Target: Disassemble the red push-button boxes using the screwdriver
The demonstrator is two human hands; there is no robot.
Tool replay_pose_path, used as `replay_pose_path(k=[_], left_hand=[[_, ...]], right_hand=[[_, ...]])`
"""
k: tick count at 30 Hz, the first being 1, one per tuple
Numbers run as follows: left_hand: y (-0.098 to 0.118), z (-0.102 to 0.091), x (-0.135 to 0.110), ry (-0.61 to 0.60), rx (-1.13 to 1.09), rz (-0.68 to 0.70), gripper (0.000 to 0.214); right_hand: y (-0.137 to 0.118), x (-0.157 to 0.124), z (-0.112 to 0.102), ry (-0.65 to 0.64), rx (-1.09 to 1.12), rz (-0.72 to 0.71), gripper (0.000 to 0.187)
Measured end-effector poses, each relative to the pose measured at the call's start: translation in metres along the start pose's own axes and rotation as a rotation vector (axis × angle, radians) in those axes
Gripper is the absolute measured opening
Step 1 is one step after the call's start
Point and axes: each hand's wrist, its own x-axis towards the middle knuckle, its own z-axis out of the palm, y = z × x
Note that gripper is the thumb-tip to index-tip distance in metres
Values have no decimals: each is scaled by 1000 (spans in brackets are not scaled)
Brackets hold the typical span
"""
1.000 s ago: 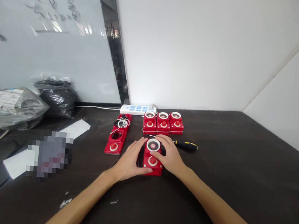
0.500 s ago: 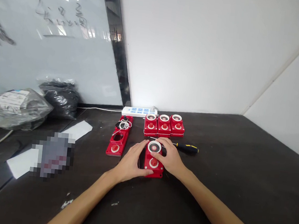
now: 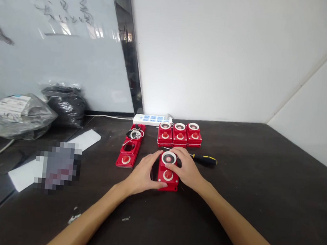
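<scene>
A red button box (image 3: 168, 172) with a white-ringed dial and a red push button lies on the dark table (image 3: 261, 186) in front of me. My left hand (image 3: 142, 174) grips its left side, thumb at the near edge. My right hand (image 3: 186, 169) wraps its right side, fingers curled over the top by the dial. Behind it stand three similar red boxes (image 3: 179, 133) in a row. An opened red box (image 3: 130, 149) with loose wires lies to the left.
A yellow-and-black screwdriver (image 3: 203, 159) lies right of my right hand. A white power strip (image 3: 151, 119) sits against the wall. Plastic bags (image 3: 31, 111) and white paper (image 3: 83, 140) are at the left. A whiteboard leans behind them.
Both hands stay on the red box; only the camera has shifted slightly.
</scene>
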Motion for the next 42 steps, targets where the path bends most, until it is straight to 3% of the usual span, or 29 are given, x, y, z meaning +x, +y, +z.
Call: replay_pose_path(k=[7,12,17,19,22,24,27,29,31,33,36,39,42], left_hand=[[-3,1,-1,-44,20,12,104],[-2,2,-2,-49,31,24,109],[4,6,-3,-75,52,44,100],[6,9,-3,-68,83,47,94],[8,11,-3,-60,81,48,81],[7,6,-2,-77,39,41,75],[2,-16,0,-167,-66,51,71],[-2,-33,0,-231,-138,50,60],[-1,-43,1,-214,-142,25,47],[5,-39,3,-95,-61,-50,46],[21,-12,7,140,217,-165,71],[34,13,12,137,376,-153,67],[38,14,15,112,333,-122,69]], right_hand=[[-2,-2,3,10,-55,-11,40],[6,2,-24,36,-307,7,30],[35,-4,-62,-219,-892,285,26],[47,-8,-72,-296,-959,350,21],[56,-8,-82,-331,-876,379,20],[56,-5,-89,-268,-704,345,18],[43,2,-101,-45,-376,258,15],[32,4,-107,138,-219,289,18],[21,2,-109,296,-65,377,24],[14,-1,-105,410,120,415,27],[11,-5,-95,551,335,404,28],[12,-6,-86,659,447,401,27],[14,-3,-83,740,536,414,25]])
